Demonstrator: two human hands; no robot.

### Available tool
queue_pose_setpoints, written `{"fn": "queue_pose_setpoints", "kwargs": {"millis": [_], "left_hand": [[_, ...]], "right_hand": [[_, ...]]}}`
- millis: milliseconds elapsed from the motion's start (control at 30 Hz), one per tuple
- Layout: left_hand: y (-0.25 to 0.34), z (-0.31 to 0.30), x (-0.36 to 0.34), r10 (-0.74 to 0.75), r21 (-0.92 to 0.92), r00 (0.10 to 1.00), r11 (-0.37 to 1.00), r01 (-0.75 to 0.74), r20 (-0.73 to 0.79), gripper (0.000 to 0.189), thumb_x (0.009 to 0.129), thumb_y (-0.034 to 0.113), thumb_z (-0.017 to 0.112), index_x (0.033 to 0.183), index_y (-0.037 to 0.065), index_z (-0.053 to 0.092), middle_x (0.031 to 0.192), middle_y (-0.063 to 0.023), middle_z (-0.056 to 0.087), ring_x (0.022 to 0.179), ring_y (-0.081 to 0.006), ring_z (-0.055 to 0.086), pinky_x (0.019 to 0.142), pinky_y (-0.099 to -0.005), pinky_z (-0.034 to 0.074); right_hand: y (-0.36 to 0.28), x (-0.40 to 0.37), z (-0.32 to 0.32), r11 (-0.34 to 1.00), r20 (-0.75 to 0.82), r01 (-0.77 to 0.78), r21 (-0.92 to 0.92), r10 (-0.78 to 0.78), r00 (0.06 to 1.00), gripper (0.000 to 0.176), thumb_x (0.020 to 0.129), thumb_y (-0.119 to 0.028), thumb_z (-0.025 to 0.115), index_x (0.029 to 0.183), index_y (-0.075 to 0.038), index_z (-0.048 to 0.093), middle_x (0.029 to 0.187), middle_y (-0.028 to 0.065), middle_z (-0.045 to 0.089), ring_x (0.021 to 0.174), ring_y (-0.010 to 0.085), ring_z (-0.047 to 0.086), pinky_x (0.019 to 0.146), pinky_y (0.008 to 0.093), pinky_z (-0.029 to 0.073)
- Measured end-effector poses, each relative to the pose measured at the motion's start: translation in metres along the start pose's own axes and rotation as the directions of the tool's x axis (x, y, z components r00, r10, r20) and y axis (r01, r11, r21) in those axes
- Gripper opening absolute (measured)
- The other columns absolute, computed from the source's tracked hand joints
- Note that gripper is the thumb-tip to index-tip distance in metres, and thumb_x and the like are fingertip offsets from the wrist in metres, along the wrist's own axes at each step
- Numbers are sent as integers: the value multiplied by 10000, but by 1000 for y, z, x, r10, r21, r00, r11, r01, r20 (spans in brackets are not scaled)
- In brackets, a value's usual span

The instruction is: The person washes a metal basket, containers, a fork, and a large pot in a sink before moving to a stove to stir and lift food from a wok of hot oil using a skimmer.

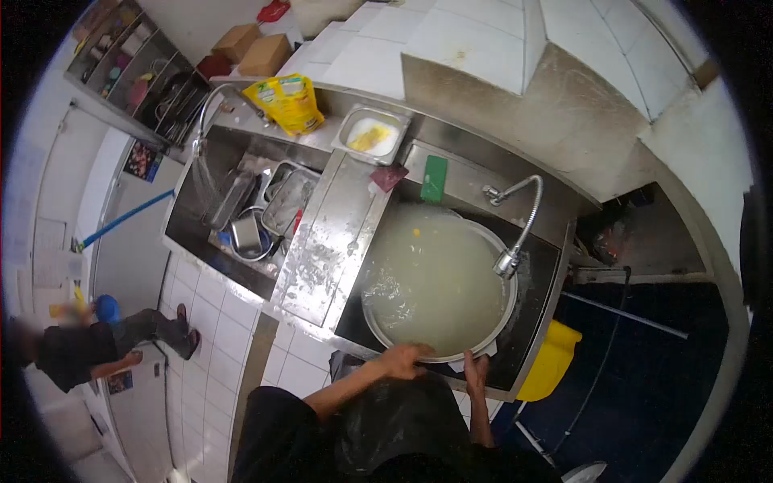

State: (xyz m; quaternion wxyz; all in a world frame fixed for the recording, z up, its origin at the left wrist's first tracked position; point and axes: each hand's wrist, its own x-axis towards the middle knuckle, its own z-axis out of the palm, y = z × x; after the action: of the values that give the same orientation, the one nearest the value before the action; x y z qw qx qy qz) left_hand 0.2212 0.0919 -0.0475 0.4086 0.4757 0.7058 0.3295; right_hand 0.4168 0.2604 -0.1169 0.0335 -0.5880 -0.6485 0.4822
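Note:
A large round metal pot (439, 278) full of cloudy water sits in the right-hand sink (527, 318). My left hand (403, 361) is at its near rim, fingers stretched to the right and slightly blurred, with nothing visible in them. To its right, my right hand (477, 372) is closed at the near rim, its thumb up at the edge and its other fingers partly hidden. Something white shows beside that hand, too small to make out. A curved faucet (527, 221) hangs over the pot's right edge. Small yellow bits float on the water.
Behind the pot lie a green scouring pad (434, 179), a dark red pad (389, 178) and a metal container (372, 135) of white suds. A yellow pouch (294, 105) stands behind the left sink, which holds metal pans (290, 201). Another person (76, 354) stands at far left.

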Motion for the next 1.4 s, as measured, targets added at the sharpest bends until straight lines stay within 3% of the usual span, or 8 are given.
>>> {"fn": "queue_pose_setpoints", "kwargs": {"millis": [100, 200, 667, 767, 833, 967, 1067, 1400], "left_hand": [[16, 18, 11, 114, 92, 976, 987, -133, 184, 567, 750, 212, 631, 1265, 95, 426, 1186, -185, 527, 1065, -338, 530, 868, -415, 456], [25, 25, 25, 229, 389, 971, 890, -239, 74, 601, 731, 193, 648, 1267, 90, 397, 1150, -204, 529, 1035, -341, 540, 822, -428, 475], [42, -17, 94, 147, 406, 876, 912, 59, -459, 308, 570, 205, 660, 846, 99, 572, 598, -116, 584, 595, -336, 596, 548, -450, 459], [46, -7, 95, 33, 362, 916, 924, 125, -401, 264, 577, 242, 647, 787, 97, 577, 591, -132, 583, 586, -357, 592, 544, -449, 458], [54, -8, 98, 14, 377, 929, 916, 137, -370, 258, 581, 252, 642, 778, 98, 580, 585, -142, 584, 581, -360, 592, 542, -448, 458], [58, -4, 101, -27, 401, 923, 896, 193, -384, 244, 591, 272, 637, 757, 101, 586, 579, -174, 585, 564, -364, 593, 536, -443, 460], [59, -4, 102, -54, 366, 930, 910, 196, -364, 281, 599, 270, 633, 812, 87, 610, 598, -175, 595, 570, -363, 593, 541, -440, 459], [45, -28, 102, -74, 377, 924, 899, 225, -375, 375, 606, 303, 664, 880, 47, 643, 644, -222, 592, 635, -398, 591, 592, -466, 469]], "right_hand": [[-8, -1, 2, 1000, -108, -2, 4, 2, 994, 405, 784, -322, 638, 817, 60, 506, 740, 90, 531, 680, 162, 475, 616, 341, 412], [-39, -15, -1, 1000, -122, -10, 7, 11, 992, 424, 776, -321, 655, 866, 73, 527, 814, 129, 565, 737, 187, 516, 666, 349, 435], [-135, -32, -58, 844, 51, 225, 488, -285, 957, 231, 909, -224, 543, 930, 5, 557, 754, 70, 622, 714, 104, 605, 649, 226, 469], [-50, -16, -68, 798, -60, 151, 583, -143, 988, 269, 921, -233, 513, 1033, 10, 536, 848, 82, 628, 795, 177, 626, 712, 277, 495], [40, 8, -40, 995, -326, 53, -89, -80, 942, 388, 932, -313, 468, 1126, 20, 505, 938, 120, 619, 851, 247, 617, 761, 343, 500], [136, 46, 4, 877, -465, 42, 479, 213, 859, 478, 937, -393, 401, 1179, 13, 478, 969, 137, 611, 837, 304, 607, 775, 390, 491], [157, 102, -15, 788, 148, -377, 487, 351, 925, 533, 934, -476, 319, 1191, -40, 488, 1015, 100, 599, 969, 228, 567, 872, 400, 434], [71, 95, -32, 636, 353, -337, 694, 108, 929, 535, 956, -422, 280, 1367, -82, 322, 1269, 82, 464, 1072, 217, 491, 892, 373, 373]]}}
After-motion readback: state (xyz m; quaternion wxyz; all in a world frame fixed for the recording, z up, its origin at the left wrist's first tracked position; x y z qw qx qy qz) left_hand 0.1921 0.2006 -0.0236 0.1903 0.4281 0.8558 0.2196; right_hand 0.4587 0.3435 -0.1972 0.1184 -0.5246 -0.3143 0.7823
